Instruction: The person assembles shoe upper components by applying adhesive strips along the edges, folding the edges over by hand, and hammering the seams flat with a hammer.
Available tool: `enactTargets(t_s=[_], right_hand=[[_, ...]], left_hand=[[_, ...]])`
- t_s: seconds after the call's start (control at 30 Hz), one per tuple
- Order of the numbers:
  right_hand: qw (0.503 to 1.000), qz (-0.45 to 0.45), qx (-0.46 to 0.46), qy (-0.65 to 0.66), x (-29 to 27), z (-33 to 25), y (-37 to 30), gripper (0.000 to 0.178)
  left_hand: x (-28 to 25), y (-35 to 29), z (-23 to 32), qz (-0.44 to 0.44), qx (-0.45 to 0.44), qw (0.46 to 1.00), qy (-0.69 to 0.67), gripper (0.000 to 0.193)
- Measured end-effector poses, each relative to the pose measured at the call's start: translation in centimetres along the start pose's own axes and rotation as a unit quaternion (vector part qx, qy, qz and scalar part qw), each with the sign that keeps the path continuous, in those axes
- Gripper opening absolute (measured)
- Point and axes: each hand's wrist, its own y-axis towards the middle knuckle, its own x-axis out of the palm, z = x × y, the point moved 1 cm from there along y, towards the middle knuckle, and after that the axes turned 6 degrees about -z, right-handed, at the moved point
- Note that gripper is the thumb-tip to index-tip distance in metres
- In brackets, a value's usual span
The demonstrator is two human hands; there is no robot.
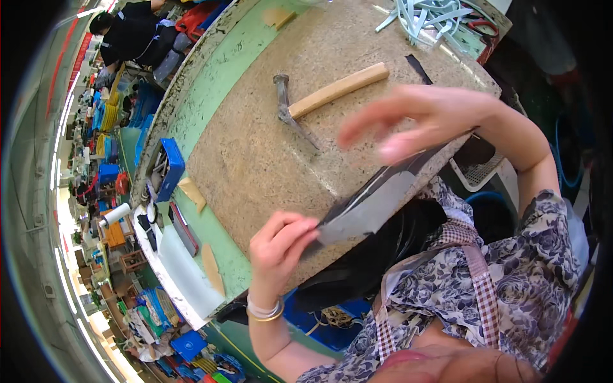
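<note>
My left hand (281, 246), with a bangle at its wrist, pinches the left end of a thin grey-and-black strip of sheet material (367, 207). The strip slants along the near edge of the speckled work board (249, 153), its far end running toward my right forearm. Above the strip hovers my right hand (418, 121), blurred, with thumb and fingers apart and nothing seen between them. A hammer (338, 89) with a pale wooden handle and dark metal head lies on the board just beyond my right hand.
Light blue strips (424, 19) and red-handled scissors (483, 27) sit at the far right. To the left are a blue box (170, 167) of tools and tan pattern pieces (212, 268). A white basket (476, 169) stands below the right edge. Another person (137, 35) works at far left.
</note>
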Motion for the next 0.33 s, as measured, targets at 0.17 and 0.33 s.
enactTargets(t_s=[0.17, 0.33], right_hand=[[0.981, -0.075, 0.127, -0.128, 0.6, 0.6, -3.0, 0.046], [0.925, -0.024, 0.164, -0.341, 1.7, 1.9, -1.0, 0.046]], left_hand=[[-0.4, -2.7, -1.5, -0.167, -0.203, 0.954, -0.143, 0.016], [1.5, -0.9, 0.3, -0.108, -0.137, 0.982, 0.071, 0.032]])
